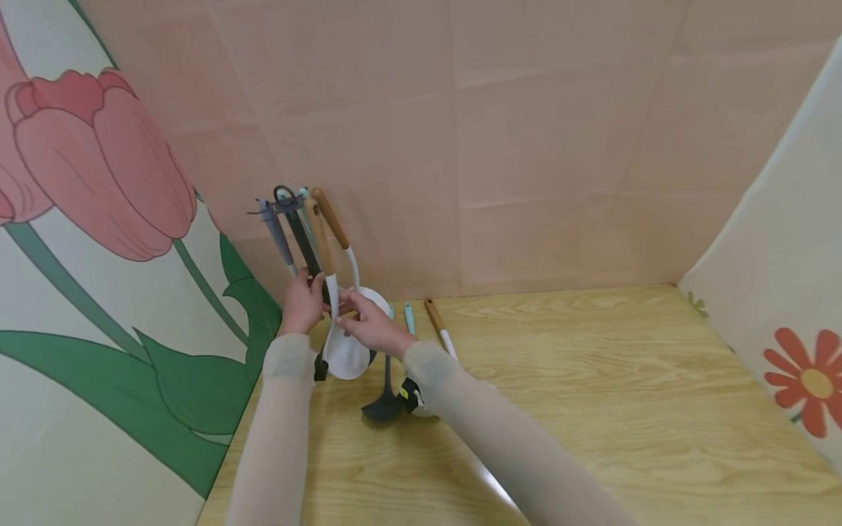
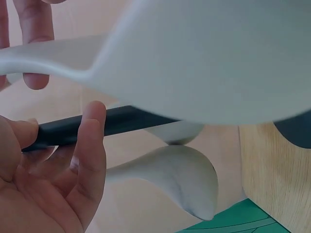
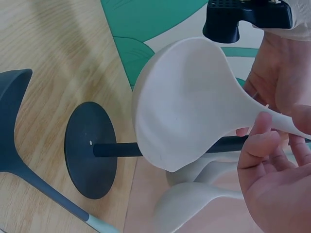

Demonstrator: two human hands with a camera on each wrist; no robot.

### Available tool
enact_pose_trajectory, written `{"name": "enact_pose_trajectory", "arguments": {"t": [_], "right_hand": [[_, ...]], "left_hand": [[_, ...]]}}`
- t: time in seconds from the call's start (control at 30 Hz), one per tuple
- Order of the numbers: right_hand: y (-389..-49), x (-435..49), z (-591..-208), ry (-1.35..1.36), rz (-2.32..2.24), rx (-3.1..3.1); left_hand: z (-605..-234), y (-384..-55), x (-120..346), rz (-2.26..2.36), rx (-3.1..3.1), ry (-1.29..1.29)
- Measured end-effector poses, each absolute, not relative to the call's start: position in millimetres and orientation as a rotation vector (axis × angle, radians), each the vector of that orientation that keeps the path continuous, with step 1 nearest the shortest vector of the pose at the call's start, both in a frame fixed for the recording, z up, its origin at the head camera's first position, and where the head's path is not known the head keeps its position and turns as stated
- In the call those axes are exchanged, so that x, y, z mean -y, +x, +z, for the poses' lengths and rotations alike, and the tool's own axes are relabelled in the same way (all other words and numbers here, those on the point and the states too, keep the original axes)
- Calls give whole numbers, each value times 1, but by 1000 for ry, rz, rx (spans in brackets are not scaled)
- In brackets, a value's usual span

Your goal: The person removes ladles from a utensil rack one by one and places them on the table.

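Note:
My left hand (image 1: 302,303) holds the black pole (image 2: 116,121) of a utensil stand, its thumb and fingers around the pole. With my right hand (image 3: 269,170) I pinch the neck of a large white ladle (image 3: 184,107) that has a wooden handle (image 1: 321,237). The handle's top is at the stand's hook ring (image 1: 286,204), and the bowl hangs low in front of the pole. Behind it hang another wooden-handled utensil (image 1: 332,219) and a blue-grey handle (image 1: 278,235). A smaller pale ladle (image 2: 180,179) shows beyond my left fingers. The stand's round black base (image 3: 90,150) rests on the table.
On the wood-grain table (image 1: 592,380) lies a dark grey ladle (image 1: 383,409) just right of the stand. A teal handle (image 1: 409,319) and a wooden-handled utensil (image 1: 436,319) lie beside it. A pink backdrop (image 1: 526,146) rises behind, and a tulip-print cloth (image 1: 99,161) borders the left.

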State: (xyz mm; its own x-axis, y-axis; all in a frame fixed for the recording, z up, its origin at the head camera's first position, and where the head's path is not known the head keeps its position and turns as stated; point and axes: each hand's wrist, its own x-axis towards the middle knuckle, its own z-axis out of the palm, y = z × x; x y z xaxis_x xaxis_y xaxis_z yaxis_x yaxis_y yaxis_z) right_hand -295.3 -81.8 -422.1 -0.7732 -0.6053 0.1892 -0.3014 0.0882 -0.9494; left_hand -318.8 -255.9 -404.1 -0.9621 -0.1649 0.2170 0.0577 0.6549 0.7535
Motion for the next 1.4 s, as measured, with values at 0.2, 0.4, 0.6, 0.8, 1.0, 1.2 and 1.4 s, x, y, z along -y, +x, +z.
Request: {"name": "enact_pose_trajectory", "arguments": {"t": [0.2, 0.4, 0.6, 0.8, 1.0, 1.2, 1.4], "right_hand": [[-294, 79, -425, -925, -1681, -2182], [-292, 78, -429, -916, -1639, -2218], [-291, 78, -434, -943, -1644, -2235], [-290, 77, -439, -940, -1619, -2268], [-290, 77, -445, -937, -1555, -2403], [-290, 78, -447, -949, -1583, -2454], [-291, 79, -450, -978, -1581, -2508]], "left_hand": [[-400, -316, 256, -1244, 2603, 80], [-397, -313, 258, -1269, 2623, 80], [-397, -313, 259, -1307, 2631, 114], [-398, -313, 261, -1327, 2638, 116], [-399, -314, 260, -1307, 2649, 118], [-399, -313, 258, -1307, 2646, 128], [-400, -315, 257, -1329, 2628, 116]]}}
